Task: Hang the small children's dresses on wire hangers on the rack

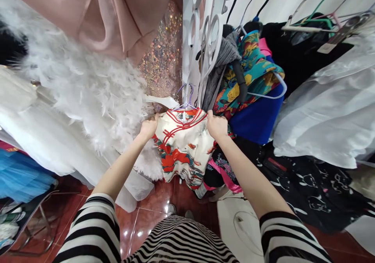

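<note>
The left hand (149, 128) and right hand (217, 126) grip the cream garment (187, 140) at its shoulders; it seems light, soft, perhaps slippery, so this hold suits.

I saw a cream garment (186, 140) between left hand (149, 127) and right hand (217, 126): red-piped, red-and-teal print. Feathered gown (84, 79) beside left hand was white; beyond right hand, floral cloth (254, 67) was teal-and-yellow.

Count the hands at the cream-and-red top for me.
2: the left hand is at the shoulder on the picture's left side of the cream-and-red top, and the right hand at the opposite shoulder. No others show.
</note>
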Motion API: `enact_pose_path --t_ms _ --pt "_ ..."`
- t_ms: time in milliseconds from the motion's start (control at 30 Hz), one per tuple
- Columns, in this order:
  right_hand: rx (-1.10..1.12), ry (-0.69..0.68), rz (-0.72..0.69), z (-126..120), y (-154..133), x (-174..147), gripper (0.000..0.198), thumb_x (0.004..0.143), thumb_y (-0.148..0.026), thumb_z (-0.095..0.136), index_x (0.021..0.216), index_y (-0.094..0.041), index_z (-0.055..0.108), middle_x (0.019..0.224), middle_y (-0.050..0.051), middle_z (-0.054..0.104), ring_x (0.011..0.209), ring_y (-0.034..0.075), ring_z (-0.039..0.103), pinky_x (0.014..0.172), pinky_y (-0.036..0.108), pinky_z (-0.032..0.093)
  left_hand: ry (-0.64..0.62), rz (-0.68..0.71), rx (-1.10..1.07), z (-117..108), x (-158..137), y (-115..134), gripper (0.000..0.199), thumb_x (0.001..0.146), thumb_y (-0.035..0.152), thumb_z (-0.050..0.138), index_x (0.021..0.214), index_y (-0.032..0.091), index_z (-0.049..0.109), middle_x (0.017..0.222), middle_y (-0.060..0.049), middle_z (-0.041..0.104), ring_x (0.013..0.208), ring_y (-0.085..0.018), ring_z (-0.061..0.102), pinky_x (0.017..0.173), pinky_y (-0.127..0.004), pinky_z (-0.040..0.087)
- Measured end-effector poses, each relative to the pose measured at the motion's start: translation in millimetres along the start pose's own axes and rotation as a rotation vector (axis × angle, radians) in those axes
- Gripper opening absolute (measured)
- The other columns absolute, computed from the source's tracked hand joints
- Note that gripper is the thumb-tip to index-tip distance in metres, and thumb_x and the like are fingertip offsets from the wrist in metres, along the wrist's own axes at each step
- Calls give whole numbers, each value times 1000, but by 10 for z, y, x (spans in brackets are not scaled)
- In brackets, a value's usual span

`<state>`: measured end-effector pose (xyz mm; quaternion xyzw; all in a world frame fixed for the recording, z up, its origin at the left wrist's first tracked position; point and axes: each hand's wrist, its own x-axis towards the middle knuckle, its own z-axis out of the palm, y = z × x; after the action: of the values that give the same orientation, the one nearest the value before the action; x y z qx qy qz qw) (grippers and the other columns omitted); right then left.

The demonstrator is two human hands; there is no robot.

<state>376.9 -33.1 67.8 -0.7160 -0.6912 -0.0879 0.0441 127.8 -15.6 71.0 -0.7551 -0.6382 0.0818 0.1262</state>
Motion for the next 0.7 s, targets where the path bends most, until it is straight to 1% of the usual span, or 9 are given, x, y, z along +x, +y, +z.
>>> enact_pose_path --t_ms 100,233,300,367,433,533,633,700 --pt "-1 54 0 42 21 -4 32 93 -8 35 115 -8 58 91 19 75 80 23 71 69 29 37 -17 -58 -55 -63 -34 -75 51 93 4 28 142 11 42 111 -21 70 106 -28 71 87 -36 56" --pt "15 110 21 47 56 35 27 93 -10 37 110 -9 58 86 17 74 75 23 70 65 28 36 38 -110 -152 -121 -20 -123 44 94 8 35 135 19 49 122 -16 68 103 -26 71 86 -34 56" --pt "36 94 32 44 63 47 27 95 -12 35 110 -9 57 86 17 74 76 23 70 62 27 35 60 -122 -188 -119 1 -122 46 93 6 35 134 21 51 122 -14 68 105 -25 71 87 -33 55" --pt "56 59 28 53 60 47 28 97 -14 32 110 -10 57 88 17 73 76 23 70 59 27 34 49 -109 -216 -94 24 -107 50 90 3 36 132 22 55 124 -13 67 109 -25 69 89 -32 55" --pt "68 37 18 77 49 42 28 97 -13 31 109 -11 56 90 17 73 78 23 70 59 26 34 30 -92 -236 -55 51 -88 52 89 2 37 132 23 56 127 -13 66 112 -24 68 90 -31 54" --pt "71 33 10 121 37 44 29 95 -10 32 110 -11 57 94 18 72 80 23 69 61 26 37 20 -96 -236 9 101 -63 51 92 5 35 135 23 56 128 -13 66 112 -24 68 90 -31 54" --pt "70 31 -3 156 38 58 30 94 -10 33 111 -11 57 95 18 72 82 23 68 62 27 38 10 -109 -203 65 161 -39 49 94 8 33 136 22 55 120 -15 69 108 -25 69 89 -33 54" --pt "71 44 -10 171 38 65 29 94 -10 33 109 -10 57 93 18 71 82 23 68 63 26 38 20 -118 -187 96 194 -16 46 94 8 34 133 18 57 112 -17 71 106 -26 70 88 -35 54"
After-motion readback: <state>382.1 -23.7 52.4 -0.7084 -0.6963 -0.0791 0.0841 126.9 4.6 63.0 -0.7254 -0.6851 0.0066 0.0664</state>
